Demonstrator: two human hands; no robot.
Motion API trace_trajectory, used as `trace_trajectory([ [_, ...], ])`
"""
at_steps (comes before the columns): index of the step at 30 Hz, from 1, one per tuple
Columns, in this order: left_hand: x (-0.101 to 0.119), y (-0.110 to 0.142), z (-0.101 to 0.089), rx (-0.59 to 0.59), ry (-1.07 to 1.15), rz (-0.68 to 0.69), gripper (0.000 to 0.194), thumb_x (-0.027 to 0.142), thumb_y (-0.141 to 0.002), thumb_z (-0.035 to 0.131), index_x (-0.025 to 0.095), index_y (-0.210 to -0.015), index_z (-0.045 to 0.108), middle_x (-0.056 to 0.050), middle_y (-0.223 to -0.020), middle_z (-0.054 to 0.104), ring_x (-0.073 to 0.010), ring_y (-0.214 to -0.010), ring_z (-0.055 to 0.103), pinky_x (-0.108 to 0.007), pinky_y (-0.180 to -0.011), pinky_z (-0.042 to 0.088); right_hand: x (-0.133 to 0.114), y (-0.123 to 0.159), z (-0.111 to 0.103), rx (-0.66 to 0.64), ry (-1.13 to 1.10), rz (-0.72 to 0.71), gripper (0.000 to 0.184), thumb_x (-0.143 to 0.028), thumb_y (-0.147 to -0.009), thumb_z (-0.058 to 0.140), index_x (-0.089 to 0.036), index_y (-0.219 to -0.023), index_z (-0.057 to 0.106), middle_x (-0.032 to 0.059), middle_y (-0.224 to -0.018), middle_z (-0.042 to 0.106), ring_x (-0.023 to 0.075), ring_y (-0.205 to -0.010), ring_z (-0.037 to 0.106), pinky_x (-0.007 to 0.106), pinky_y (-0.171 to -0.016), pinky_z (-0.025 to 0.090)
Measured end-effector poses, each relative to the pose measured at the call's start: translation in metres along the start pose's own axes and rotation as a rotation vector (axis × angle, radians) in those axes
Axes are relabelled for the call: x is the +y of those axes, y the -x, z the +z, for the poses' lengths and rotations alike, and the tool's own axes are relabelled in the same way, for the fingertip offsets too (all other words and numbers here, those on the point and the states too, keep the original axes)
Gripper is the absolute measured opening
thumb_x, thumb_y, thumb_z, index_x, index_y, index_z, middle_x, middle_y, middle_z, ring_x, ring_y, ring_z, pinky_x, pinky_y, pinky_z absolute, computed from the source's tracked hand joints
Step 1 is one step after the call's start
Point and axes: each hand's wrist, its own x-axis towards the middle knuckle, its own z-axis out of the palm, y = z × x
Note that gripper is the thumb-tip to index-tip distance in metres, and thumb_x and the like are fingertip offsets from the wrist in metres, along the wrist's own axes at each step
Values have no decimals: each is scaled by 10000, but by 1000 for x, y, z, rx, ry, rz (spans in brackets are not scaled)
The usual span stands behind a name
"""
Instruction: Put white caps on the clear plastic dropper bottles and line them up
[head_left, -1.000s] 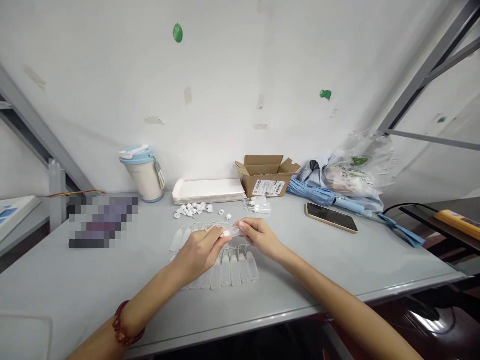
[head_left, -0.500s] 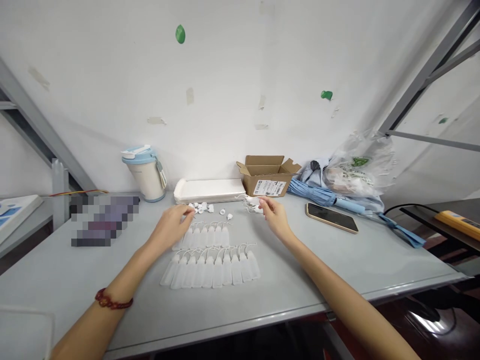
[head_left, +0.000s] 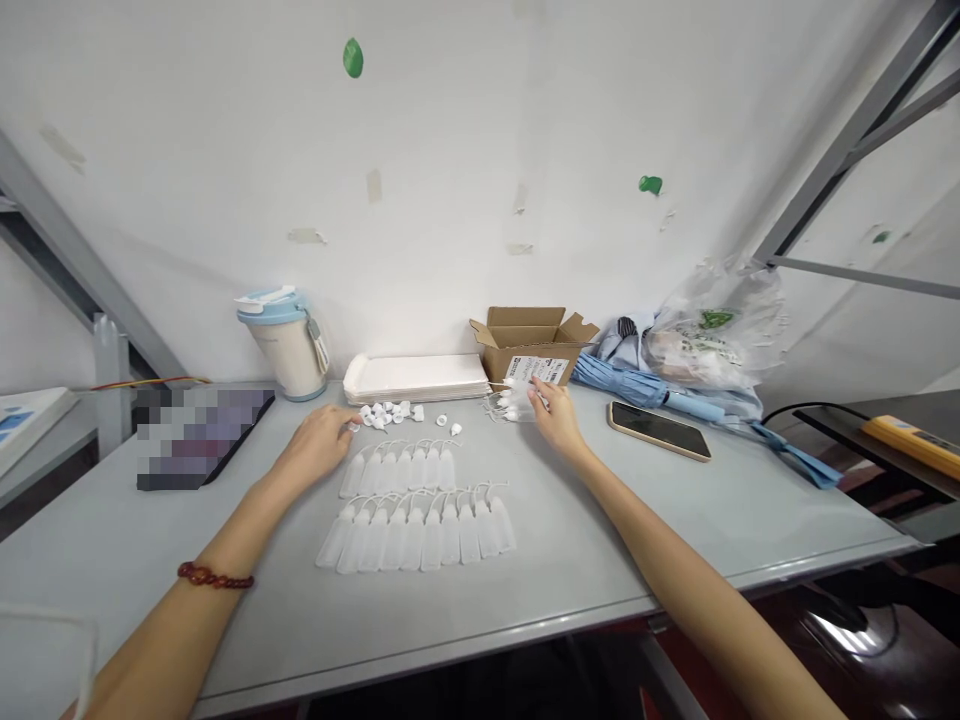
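In the head view, the right hand [head_left: 541, 393] has thumb and fingers closed on the blunt end of a bottle [head_left: 521, 387] near the desk's [head_left: 570, 560] back edge, just in front of the box [head_left: 496, 370]; other bottles lie beneath and beside it. The left hand [head_left: 322, 440] has its fingertips nearly together at the left end of the scattered caps [head_left: 388, 415], also toward the back edge; I cannot tell whether a cap is gripped. Between the hands and the front edge lie 2 rows [head_left: 431, 540] of bottles.

The step in hand, I judge, is pairing bottles with caps: 1 hand at each supply. What the move calls for is a light pinch on 1 cap, leaving its neighbours in place, and a steady hold on the soft-looking bottle, so that nothing nearby is dragged.

As for writing, the box carries a white label [head_left: 551, 371] with dark print too small to read. The bag [head_left: 720, 350], toward the desk's back right corner, shows green print, likewise illegible. The cup [head_left: 289, 350], at the back left, has only a faint mark. The phone [head_left: 660, 432], near the right edge, has a dark screen.
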Motion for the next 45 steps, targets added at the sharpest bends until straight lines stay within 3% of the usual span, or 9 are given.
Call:
trace_trajectory([
  [4,-1,0,2,-51,25,26,404,212,-739,355,148,-973,678,-103,-929,670,-238,-799,624,-323,-772,466,-2,0,-2,-5,15,-28,422,-346,-909,374,-106,-1166,609,149,-1016,643,256,-914,519,436,-840,397],
  [9,0,0,3,-33,32,35,392,207,-738,362,162,-957,684,-90,-911,681,-228,-781,622,-300,-751,461,-2,-2,-4,-18,0,-33,371,-284,-898,413,-133,-1179,602,129,-1056,643,240,-938,531,427,-867,388],
  [17,3,1,3,-54,43,22,395,232,-763,357,155,-993,669,-104,-995,672,-238,-851,624,-310,-790,457,3,-5,2,-7,-5,-11,379,-207,-860,406,-141,-1168,616,118,-1224,595,255,-1093,461,451,-960,344],
  [20,4,0,2,-72,58,-22,413,252,-747,372,129,-1027,650,-115,-1010,672,-254,-869,624,-322,-799,461,-6,-2,-1,49,-14,-29,355,-213,-858,412,-162,-1137,625,113,-1243,578,254,-1116,454,457,-963,343],
  [23,5,-1,2,-80,84,-48,427,274,-730,388,95,-1025,638,-136,-994,674,-270,-875,625,-338,-800,463,-24,4,-9,63,-65,-42,307,-235,-856,434,-157,-1074,636,125,-1114,629,248,-1046,507,419,-894,399],
  [27,7,0,-1,-66,99,-74,406,303,-717,402,95,-973,638,-144,-980,674,-284,-923,612,-352,-820,454,-59,15,-22,-121,-218,-40,206,-258,-854,468,-170,-942,632,83,-905,657,196,-840,578,320,-721,447],
  [33,20,3,-10,7,158,-144,395,319,-700,424,114,-969,627,-124,-987,679,-271,-930,611,-350,-837,447,-105,34,-32,-676,-394,-57,147,-213,-859,497,-168,-895,632,6,-715,639,120,-634,549,233,-583,403],
  [38,36,6,-18,37,253,-163,360,344,-683,458,144,-922,638,-90,-934,688,-249,-889,619,-328,-813,457,-114,46,-22,-714,-363,-243,225,-193,-890,477,-178,-1054,630,62,-900,616,165,-835,545,289,-741,438],
  [45,54,12,-19,53,361,-103,357,367,-696,461,151,-925,628,-83,-929,674,-239,-861,609,-331,-770,462,-106,47,-11,-766,-227,-340,271,-186,-928,423,-159,-1108,625,79,-858,575,188,-870,516,333,-829,428],
])
